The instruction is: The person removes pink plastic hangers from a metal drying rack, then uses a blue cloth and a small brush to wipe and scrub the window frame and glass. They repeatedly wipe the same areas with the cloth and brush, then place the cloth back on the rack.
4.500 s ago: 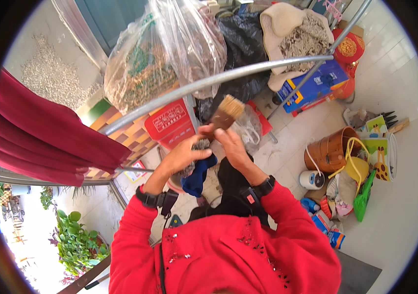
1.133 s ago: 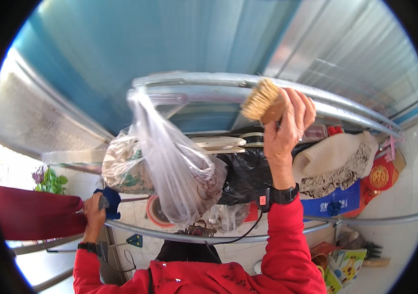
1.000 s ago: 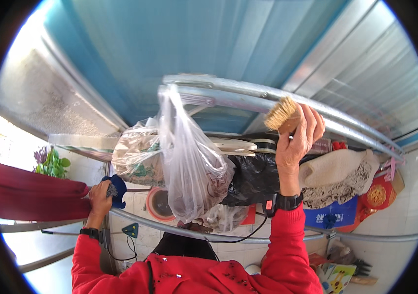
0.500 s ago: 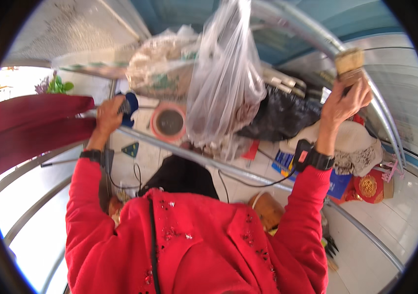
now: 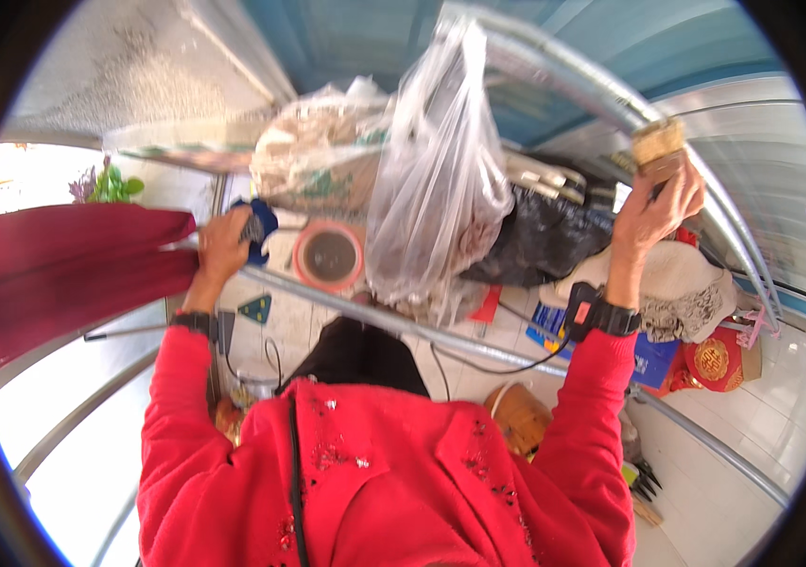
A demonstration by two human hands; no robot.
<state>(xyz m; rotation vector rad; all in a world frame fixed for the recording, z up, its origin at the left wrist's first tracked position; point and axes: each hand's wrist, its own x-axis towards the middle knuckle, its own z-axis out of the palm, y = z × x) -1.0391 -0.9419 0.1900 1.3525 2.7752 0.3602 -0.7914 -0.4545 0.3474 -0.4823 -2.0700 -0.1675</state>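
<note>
My right hand (image 5: 653, 206) is raised at the far right, fingers closed round a brush (image 5: 658, 144) with a broad, pale tan head. The brush head is against or just in front of a curved metal rail (image 5: 601, 83); I cannot tell whether it touches. On the left, my left hand (image 5: 224, 248) is closed on a dark blue, cloth-like bundle (image 5: 259, 227), beside the end of a straight metal bar (image 5: 403, 324). Maroon cloth (image 5: 81, 260) hangs just left of that hand. A clear plastic bag (image 5: 436, 180) hangs from the rail between my hands.
A pink-rimmed bowl (image 5: 359, 255) with grey contents stands below the bar. Behind are a filled pale bag (image 5: 313, 156) and a black plastic bag (image 5: 549, 231). A black cord (image 5: 478, 357) crosses the floor. A brown basket-like container (image 5: 521, 416) sits near my right side.
My left hand and the blue bundle sit slightly further right and lower in the picture. The brush and my right hand have shifted a little left and down. The view has also moved slightly.
</note>
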